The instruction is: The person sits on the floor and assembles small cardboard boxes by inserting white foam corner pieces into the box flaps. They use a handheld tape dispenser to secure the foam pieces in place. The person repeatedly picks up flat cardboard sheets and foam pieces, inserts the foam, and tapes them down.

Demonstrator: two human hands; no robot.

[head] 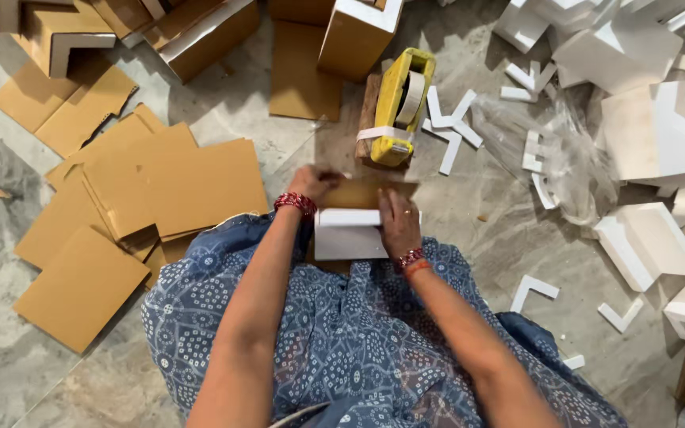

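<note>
yellow tape dispenser [403,103], brown cardboard [176,186]

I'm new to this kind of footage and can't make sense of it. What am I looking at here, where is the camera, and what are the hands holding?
There is no machine: a person sits on a stone floor and works with bare hands. The single picture comes from a camera on that person's head, looking straight down, so both arms enter from the bottom over a blue patterned cloth on the lap.

The left hand rests on a brown cardboard piece. The right hand presses on a white foam block lying against that cardboard. Both wrists wear red bangles.

Just beyond the hands stands a yellow tape dispenser on a wooden block. To the left lie flat cardboard sheets; to the right, a heap of white foam pieces and a clear plastic bag.
</note>
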